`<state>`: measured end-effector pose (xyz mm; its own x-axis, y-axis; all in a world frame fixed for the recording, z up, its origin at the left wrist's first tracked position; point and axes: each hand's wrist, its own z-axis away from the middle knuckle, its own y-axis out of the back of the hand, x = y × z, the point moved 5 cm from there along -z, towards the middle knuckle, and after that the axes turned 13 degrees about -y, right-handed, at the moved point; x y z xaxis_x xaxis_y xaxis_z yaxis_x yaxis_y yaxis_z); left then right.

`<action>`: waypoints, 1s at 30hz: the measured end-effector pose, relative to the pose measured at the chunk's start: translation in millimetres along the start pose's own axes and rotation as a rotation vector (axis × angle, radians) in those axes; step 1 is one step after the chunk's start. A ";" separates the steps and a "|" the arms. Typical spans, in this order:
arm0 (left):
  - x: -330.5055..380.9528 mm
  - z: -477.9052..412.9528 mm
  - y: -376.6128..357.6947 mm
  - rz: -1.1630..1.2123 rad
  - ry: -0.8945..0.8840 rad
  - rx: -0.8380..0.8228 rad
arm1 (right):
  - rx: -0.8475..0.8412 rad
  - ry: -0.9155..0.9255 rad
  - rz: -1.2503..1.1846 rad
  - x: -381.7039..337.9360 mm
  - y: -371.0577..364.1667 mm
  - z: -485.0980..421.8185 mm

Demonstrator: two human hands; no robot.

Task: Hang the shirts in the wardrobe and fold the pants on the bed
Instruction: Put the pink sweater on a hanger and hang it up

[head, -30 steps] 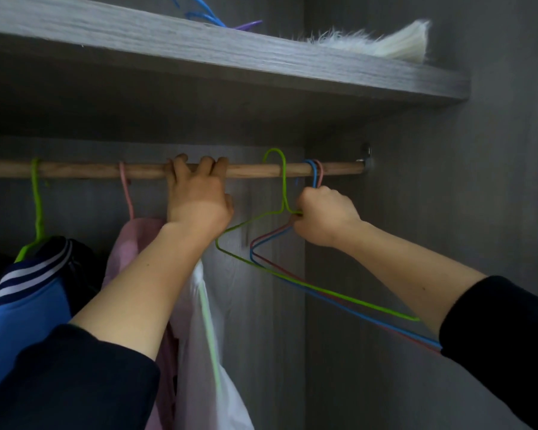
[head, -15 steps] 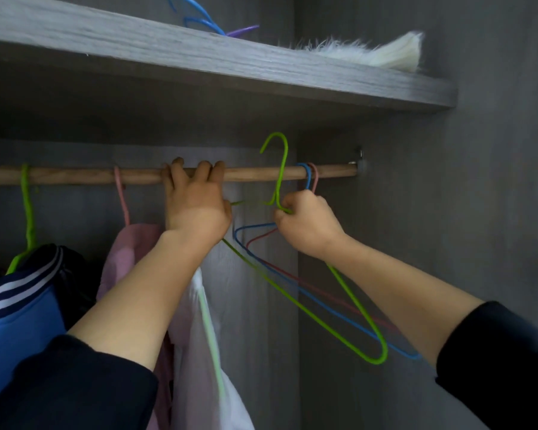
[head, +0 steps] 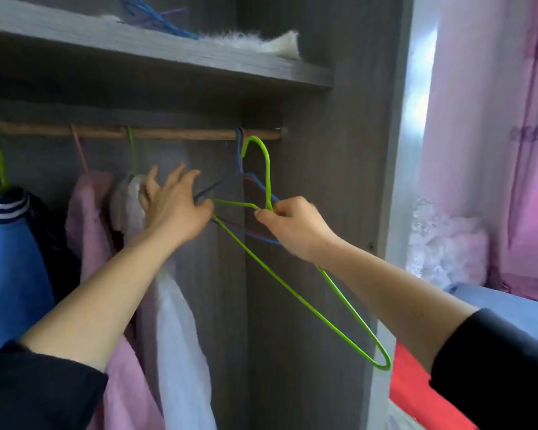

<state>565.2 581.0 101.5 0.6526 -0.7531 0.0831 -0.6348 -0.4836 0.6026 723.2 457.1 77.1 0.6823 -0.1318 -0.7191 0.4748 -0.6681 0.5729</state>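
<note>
My right hand point(head: 292, 226) pinches the neck of an empty green wire hanger point(head: 292, 293), whose hook is off the wooden rail point(head: 180, 134) and just below it. My left hand point(head: 174, 203) is off the rail, fingers spread, beside a white garment point(head: 174, 305) and touching the green hanger's left shoulder. A blue and a red empty hanger point(head: 239, 156) still hang at the rail's right end. A pink shirt point(head: 89, 218) and a blue jacket with white stripes point(head: 10, 243) hang to the left.
A grey shelf point(head: 156, 54) above the rail carries blue hangers point(head: 156, 18) and a white fluffy thing point(head: 261, 41). The wardrobe's side wall point(head: 339, 181) stands right of the rail. Beyond it are pink curtains point(head: 494, 119), a blue bed surface point(head: 494, 302) and red cloth point(head: 416, 395).
My right hand has lifted the green hanger off the rail and drawn it out and down. My left hand let go of the rail and dropped with fingers spread. The view swung right.
</note>
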 end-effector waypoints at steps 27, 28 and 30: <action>579.8 339.8 -142.2 0.853 -0.201 -0.615 | 0.063 -0.763 0.164 412.5 332.8 424.1; 594.1 348.0 -150.2 0.862 -0.208 -0.648 | 0.069 -0.805 0.131 424.9 338.0 431.4; 646.1 369.2 -171.6 0.888 -0.249 -0.729 | 0.100 -0.910 0.086 462.1 363.6 453.1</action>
<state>943.1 12.8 -241.3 -0.0499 -0.8026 0.5944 -0.3864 0.5643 0.7296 959.3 -178.4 -225.1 -0.0075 -0.6812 -0.7321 0.3634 -0.6839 0.6326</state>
